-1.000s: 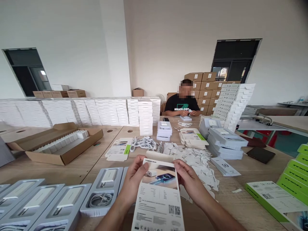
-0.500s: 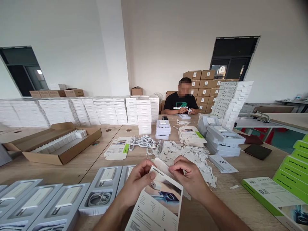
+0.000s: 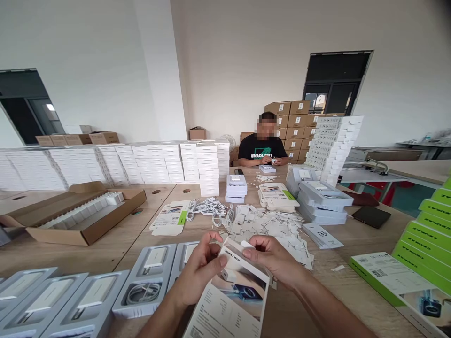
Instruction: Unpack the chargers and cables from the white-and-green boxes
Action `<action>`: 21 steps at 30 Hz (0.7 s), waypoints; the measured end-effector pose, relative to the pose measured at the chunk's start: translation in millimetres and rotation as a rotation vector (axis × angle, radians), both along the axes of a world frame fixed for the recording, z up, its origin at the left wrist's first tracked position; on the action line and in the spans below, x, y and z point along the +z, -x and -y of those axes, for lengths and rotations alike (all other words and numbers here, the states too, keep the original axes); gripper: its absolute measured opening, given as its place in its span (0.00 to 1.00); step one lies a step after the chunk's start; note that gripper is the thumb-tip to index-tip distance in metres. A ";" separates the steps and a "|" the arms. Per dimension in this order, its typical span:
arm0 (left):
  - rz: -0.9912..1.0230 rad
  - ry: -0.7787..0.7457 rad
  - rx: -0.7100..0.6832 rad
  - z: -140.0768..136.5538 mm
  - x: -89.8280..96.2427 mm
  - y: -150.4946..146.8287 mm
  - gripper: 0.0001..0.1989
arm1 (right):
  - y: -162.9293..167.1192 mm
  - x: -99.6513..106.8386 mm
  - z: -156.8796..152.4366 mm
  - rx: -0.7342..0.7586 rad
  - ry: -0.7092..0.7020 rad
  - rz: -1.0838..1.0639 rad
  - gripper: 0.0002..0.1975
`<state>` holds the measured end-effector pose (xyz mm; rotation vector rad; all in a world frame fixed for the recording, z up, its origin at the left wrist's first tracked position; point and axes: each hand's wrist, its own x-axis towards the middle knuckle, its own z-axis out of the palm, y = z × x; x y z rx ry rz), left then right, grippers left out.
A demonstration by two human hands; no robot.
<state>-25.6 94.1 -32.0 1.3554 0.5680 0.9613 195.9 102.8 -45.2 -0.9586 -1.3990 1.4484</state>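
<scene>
Between my two hands is a printed cardboard box [image 3: 234, 305], tilted, with its narrow top end toward the far side of the table. My left hand [image 3: 204, 267] grips the upper left edge, thumb on the printed face. At the upper right corner my right hand [image 3: 271, 258] is closed on the end flap, thumb and fingers pinching it. The box's lower end runs out of view. Just left of my left forearm sit grey trays [image 3: 144, 281] holding white chargers and coiled cables. Beyond my hands lies a heap of small white paper pieces [image 3: 260, 225].
White cables [image 3: 207, 209] and flat printed cartons [image 3: 171, 218] lie ahead. Left stands an open brown carton [image 3: 84, 211]; a wall of white boxes [image 3: 151, 164] is behind. Green-edged boxes [image 3: 423, 239] are stacked right. Across the table a person [image 3: 264, 145] handles a small white item.
My right hand has shifted its grip on the flap, which is now folded down closer to the box's top end. The view has turned slightly to the right.
</scene>
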 end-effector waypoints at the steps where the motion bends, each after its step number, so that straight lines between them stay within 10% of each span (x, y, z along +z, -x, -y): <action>1: 0.002 0.004 0.008 0.0 -0.9 -0.1 0.16 | 0.0 0.4 0.5 -0.007 -0.045 0.030 0.17; 21: -0.001 -0.034 0.227 -7.7 8.1 6.2 0.11 | 11.6 13.0 15.0 0.056 -0.089 0.039 0.23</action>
